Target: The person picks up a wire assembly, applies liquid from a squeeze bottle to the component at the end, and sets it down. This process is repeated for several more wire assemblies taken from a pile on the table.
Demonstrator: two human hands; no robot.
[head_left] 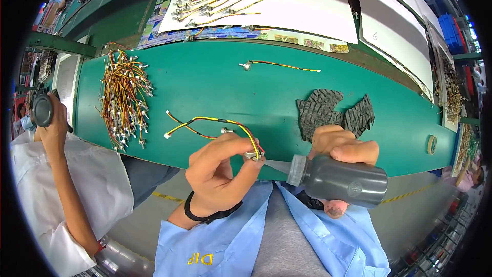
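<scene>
My left hand [218,172] pinches a small potentiometer [252,155] between thumb and forefinger, just past the near table edge. Its yellow, red and black wires [220,120] arch up and to the left, ending in a white connector [167,135]. In my right hand [344,146] is a dark grey squeeze bottle [353,180], tipped on its side. The bottle's clear tapered nozzle [277,164] points left, its tip at or very near the potentiometer's terminals; I cannot tell if they touch. Another wired potentiometer [225,130] lies on the table behind my left hand.
A tangled heap of wired potentiometers [125,97] lies on the green table [205,72] at left. One more wired potentiometer [248,65] lies farther back. Crumpled dark cloth [320,110] and a tape roll [431,144] lie right. Several wired parts rest on white board [302,5]. A co-worker [66,174] sits left.
</scene>
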